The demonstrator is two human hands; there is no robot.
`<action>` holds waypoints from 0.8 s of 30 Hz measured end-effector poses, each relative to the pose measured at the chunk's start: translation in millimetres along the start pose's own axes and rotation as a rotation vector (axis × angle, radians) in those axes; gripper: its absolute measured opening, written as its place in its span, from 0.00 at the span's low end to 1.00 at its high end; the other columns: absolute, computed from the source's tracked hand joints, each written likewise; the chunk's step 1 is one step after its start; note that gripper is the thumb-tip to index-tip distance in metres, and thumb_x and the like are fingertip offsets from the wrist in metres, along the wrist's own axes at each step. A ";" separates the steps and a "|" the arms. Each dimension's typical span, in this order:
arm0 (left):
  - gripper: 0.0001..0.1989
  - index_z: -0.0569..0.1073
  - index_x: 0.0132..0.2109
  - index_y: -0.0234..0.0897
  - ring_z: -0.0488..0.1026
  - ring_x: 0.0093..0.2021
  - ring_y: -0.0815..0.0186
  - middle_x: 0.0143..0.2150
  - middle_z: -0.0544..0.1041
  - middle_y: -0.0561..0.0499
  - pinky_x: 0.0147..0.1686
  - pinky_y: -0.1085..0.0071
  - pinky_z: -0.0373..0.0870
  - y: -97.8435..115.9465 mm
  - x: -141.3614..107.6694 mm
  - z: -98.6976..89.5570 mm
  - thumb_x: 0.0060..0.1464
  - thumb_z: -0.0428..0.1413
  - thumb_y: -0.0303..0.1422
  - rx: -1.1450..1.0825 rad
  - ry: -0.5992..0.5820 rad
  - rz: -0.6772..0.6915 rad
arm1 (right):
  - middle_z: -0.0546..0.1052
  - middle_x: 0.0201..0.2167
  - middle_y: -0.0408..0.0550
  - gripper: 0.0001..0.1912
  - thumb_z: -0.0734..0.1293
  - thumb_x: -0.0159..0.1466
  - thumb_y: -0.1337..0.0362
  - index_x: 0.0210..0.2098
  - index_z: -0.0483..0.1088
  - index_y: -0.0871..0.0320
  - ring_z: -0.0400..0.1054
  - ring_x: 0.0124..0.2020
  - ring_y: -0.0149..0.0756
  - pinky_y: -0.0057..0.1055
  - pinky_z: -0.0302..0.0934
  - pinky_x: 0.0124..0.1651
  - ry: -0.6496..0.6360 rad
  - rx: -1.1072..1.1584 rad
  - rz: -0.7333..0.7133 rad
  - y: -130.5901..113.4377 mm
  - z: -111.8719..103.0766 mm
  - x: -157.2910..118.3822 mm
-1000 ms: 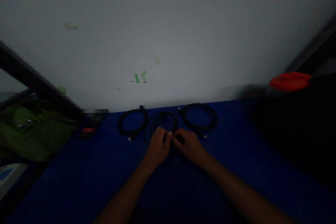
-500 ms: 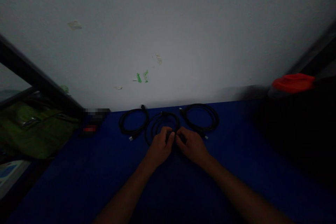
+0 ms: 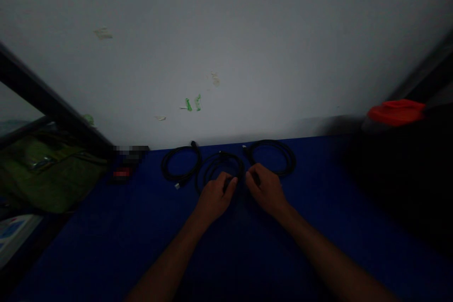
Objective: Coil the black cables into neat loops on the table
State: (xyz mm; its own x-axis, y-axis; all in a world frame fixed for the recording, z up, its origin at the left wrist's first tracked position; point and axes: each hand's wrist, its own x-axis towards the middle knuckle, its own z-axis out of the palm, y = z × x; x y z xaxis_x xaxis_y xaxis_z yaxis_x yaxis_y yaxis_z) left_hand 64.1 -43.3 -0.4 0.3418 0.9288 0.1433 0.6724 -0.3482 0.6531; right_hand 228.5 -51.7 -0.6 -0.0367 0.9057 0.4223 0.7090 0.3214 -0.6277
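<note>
Three coiled black cables lie in a row on the blue surface [image 3: 219, 264]. My left hand [image 3: 216, 193] is closed, thumb against fingers, on the near edge of the middle cable [image 3: 242, 166], whose loops spread loosely behind it. Just right of that coil is my right hand [image 3: 266, 188], apart from my left, its fingers curled; whatever may be inside them is hidden. The left cable [image 3: 164, 166] shows a pale metal plug at its near end. Behind my right hand sits the right cable [image 3: 292, 158], partly covered by it, with a plug at its upper left.
A pale wall [image 3: 276, 56] with tape scraps rises behind the cables. On the left are a dark metal bar [image 3: 53, 99], a green bag [image 3: 60, 179] and a blurred dark item [image 3: 123, 165]. To the right stands a black mass [image 3: 399, 174] with a red item [image 3: 396, 112] above.
My right hand has moved a little to the right, away from my left hand and the middle cable, now covering the right cable's near plug. My left hand stays almost where it was.
</note>
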 end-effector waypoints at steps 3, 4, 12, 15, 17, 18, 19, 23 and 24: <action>0.18 0.69 0.39 0.37 0.72 0.26 0.65 0.27 0.75 0.50 0.25 0.72 0.61 0.2 0.1 -0.6 0.58 0.43 0.45 -0.010 -0.007 0.000 | 0.69 0.25 0.46 0.08 0.56 0.63 0.62 0.30 0.62 0.58 0.64 0.26 0.32 0.27 0.56 0.30 0.053 0.057 -0.012 -0.3 2.1 -1.1; 0.18 0.70 0.39 0.38 0.72 0.26 0.65 0.28 0.75 0.50 0.25 0.72 0.61 0.4 0.0 -0.6 0.57 0.44 0.46 -0.014 -0.010 -0.006 | 0.70 0.26 0.47 0.09 0.56 0.63 0.62 0.30 0.62 0.58 0.65 0.27 0.32 0.28 0.56 0.30 0.068 0.076 -0.013 -0.5 2.6 -1.4; 0.17 0.69 0.40 0.38 0.73 0.30 0.63 0.32 0.76 0.49 0.27 0.71 0.63 2.3 -1.1 0.3 0.54 0.48 0.47 -0.068 0.010 -0.041 | 0.69 0.24 0.44 0.11 0.57 0.64 0.57 0.34 0.64 0.57 0.65 0.22 0.30 0.28 0.59 0.27 0.182 0.369 0.159 -0.1 -1.8 0.1; 0.17 0.69 0.37 0.38 0.71 0.27 0.65 0.28 0.74 0.51 0.25 0.72 0.61 2.3 -0.6 -0.9 0.55 0.47 0.47 -0.030 0.001 -0.027 | 0.68 0.22 0.42 0.11 0.59 0.62 0.56 0.32 0.64 0.58 0.64 0.19 0.28 0.27 0.59 0.23 0.174 0.508 0.198 1.1 -3.1 1.1; 0.19 0.69 0.32 0.38 0.69 0.24 0.66 0.24 0.72 0.52 0.24 0.72 0.59 2.5 -0.3 -2.5 0.56 0.44 0.47 0.021 -0.019 0.011 | 0.67 0.20 0.40 0.11 0.60 0.62 0.56 0.31 0.64 0.58 0.63 0.17 0.27 0.26 0.58 0.22 0.168 0.609 0.222 1.3 -2.0 1.6; 0.20 0.68 0.29 0.37 0.68 0.23 0.67 0.22 0.70 0.53 0.24 0.73 0.58 2.8 -0.3 -3.5 0.57 0.43 0.47 0.047 -0.032 0.034 | 0.67 0.19 0.39 0.11 0.61 0.61 0.56 0.31 0.64 0.58 0.63 0.17 0.27 0.25 0.58 0.22 0.170 0.664 0.237 1.1 -1.2 2.0; 0.20 0.67 0.28 0.37 0.67 0.23 0.68 0.22 0.69 0.53 0.24 0.73 0.57 3.0 -0.3 -4.5 0.58 0.42 0.46 0.073 -0.047 0.057 | 0.67 0.19 0.39 0.11 0.61 0.61 0.56 0.31 0.64 0.58 0.63 0.16 0.26 0.25 0.58 0.21 0.176 0.722 0.252 0.9 -0.4 2.5; 0.21 0.66 0.27 0.36 0.66 0.23 0.69 0.21 0.68 0.53 0.23 0.73 0.53 3.2 -0.6 -6.5 0.59 0.40 0.45 0.177 -0.147 0.112 | 0.68 0.20 0.38 0.10 0.63 0.59 0.56 0.30 0.63 0.57 0.61 0.16 0.25 0.22 0.57 0.16 0.284 0.968 0.302 1.7 -2.0 7.3; 0.21 0.66 0.27 0.36 0.67 0.23 0.69 0.22 0.69 0.53 0.23 0.73 0.52 2.9 -0.7 -6.3 0.59 0.40 0.45 0.207 -0.164 0.116 | 0.69 0.22 0.39 0.10 0.64 0.59 0.57 0.29 0.63 0.57 0.60 0.16 0.25 0.22 0.57 0.15 0.311 1.019 0.314 2.8 -3.7 8.9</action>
State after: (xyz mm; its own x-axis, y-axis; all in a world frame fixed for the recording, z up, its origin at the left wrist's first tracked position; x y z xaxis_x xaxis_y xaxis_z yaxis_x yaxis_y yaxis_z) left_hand 61.6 -44.1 6.1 0.5141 0.8544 0.0753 0.7367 -0.4848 0.4715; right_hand 232.7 -43.7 3.8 0.3226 0.9237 0.2065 -0.2600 0.2962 -0.9191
